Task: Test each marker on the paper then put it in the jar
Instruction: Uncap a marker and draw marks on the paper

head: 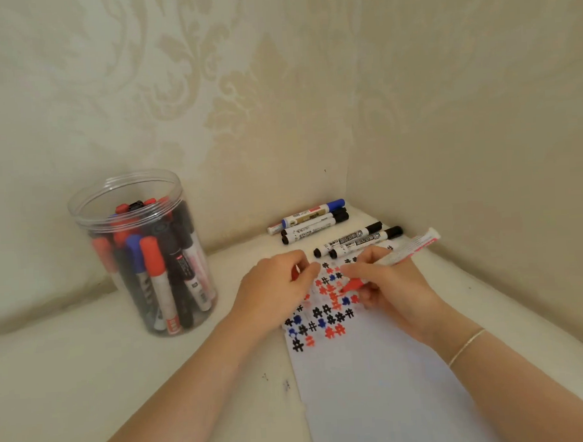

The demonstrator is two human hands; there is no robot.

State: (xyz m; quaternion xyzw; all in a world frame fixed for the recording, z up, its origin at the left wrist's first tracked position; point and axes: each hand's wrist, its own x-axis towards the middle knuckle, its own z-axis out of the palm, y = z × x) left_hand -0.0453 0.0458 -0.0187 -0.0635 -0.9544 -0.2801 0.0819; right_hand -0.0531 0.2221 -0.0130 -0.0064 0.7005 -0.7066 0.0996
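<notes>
Mid-test on a red marker [392,261]: right hand [391,290] pinching the barrel in a writing grip, tip down on the paper [376,378] among rows of red, black and blue hash marks, back end tilted up toward the wall corner. Left hand [277,292] curled, resting on the paper's left edge, something small and red pinched between its fingers, probably the cap but can't confirm. Clear jar [139,252] upright on the surface [89,383], well to the left, lid off, already packed with capped markers. Five or so untested markers [334,232] lying just past the paper near the corner, so task looks well past halfway. Next, likely: finish the stroke, lift tip, recap with left hand, carry across to the jar mouth, drop in cap-up. Then grab one from the far row. Risk: uncapped tip brushing the left fingers when recapping.
</notes>
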